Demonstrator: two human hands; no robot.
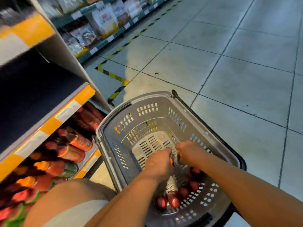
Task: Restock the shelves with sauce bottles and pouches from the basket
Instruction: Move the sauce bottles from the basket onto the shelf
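Lying heaped in the near end of the grey basket [164, 102]: red-capped sauce bottles [173, 200], blurred, far end bare. Reached down among them, close together: left hand [158, 163] and right hand [190, 152], each curled round something with an orange tip, probably a bottle; grip itself hidden. Beside the basket, to the left: low shelf [77, 104] already packed with red bottles [73, 153]. Likely trouble: two bottles lifted at once, one slipped or knocked against the basket wall; crowded rows toppled by a careless push.
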